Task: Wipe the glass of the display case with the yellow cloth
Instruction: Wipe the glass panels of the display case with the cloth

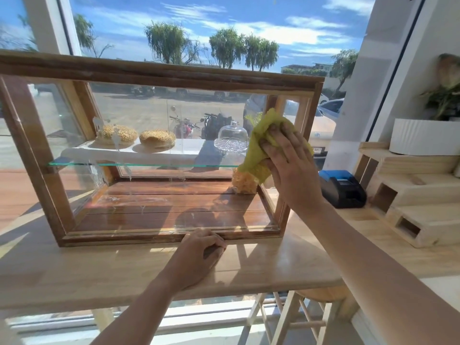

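Desk (99, 275): pale wood, sunlit, set against a big window onto a street.
Display case (159, 78): wood-framed, standing on the desk.
Right hand (290, 168): flat, pressing the yellow cloth (258, 148) on the case's front glass (149, 195), right side.
Left hand (199, 255): fingers curled, resting at the case's bottom rail.
Hard to read: white streaks smear the glass; palm hides part of the cloth.

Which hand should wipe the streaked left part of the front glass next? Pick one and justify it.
Right. The right hand already presses the yellow cloth flat on the glass and can probably sweep left; the left hand rests on the counter at the display case frame, steadying.
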